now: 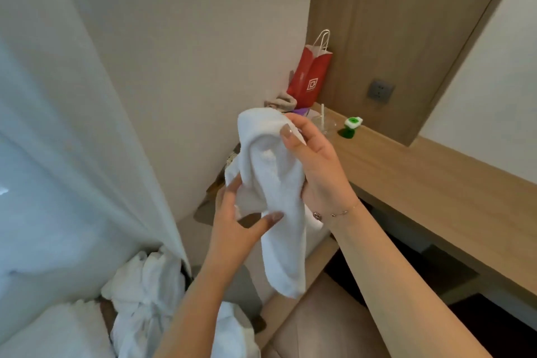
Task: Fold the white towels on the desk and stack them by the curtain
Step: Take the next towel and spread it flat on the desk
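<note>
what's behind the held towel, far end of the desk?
Behind the white towel: a crumpled beige cloth, something purple, a red paper bag. The towel covers their lower parts and the desk corner.

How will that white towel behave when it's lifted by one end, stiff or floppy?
Probably floppy: the white towel hangs limp below the right hand and bunches at the left hand. Likely light, since fingertips hold it. Terry texture suggests little slipping.

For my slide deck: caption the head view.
Both hands, left and right, hold a crumpled white towel up beside the curtain.
</note>
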Action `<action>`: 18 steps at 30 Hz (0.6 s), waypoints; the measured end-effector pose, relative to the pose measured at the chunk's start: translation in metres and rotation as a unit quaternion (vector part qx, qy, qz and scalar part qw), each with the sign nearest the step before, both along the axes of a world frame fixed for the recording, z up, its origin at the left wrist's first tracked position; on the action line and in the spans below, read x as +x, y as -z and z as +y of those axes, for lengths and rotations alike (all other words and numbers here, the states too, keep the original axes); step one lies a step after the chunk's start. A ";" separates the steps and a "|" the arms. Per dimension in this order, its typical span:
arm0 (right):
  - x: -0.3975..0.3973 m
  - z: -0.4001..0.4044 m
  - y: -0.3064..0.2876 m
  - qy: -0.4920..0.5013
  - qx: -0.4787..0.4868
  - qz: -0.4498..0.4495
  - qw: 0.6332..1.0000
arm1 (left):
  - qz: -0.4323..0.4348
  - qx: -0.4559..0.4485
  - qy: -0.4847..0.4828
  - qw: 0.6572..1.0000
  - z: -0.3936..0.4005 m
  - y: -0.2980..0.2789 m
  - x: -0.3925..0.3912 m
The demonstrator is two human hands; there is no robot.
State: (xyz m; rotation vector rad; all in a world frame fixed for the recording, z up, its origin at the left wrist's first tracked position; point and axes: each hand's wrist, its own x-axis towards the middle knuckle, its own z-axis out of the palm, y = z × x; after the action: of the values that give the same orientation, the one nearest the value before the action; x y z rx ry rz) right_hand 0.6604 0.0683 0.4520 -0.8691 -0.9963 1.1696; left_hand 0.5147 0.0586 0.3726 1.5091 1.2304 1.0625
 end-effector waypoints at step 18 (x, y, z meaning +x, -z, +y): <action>0.219 0.013 -0.045 0.267 0.000 -0.028 0.963 | -0.172 0.067 0.124 0.975 0.116 -0.039 0.198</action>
State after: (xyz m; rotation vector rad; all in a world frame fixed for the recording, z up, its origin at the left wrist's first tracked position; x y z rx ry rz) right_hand 0.8791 0.0818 0.4971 -1.0909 -0.7393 0.6873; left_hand 0.7129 0.1751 0.4116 1.4585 0.7240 1.1944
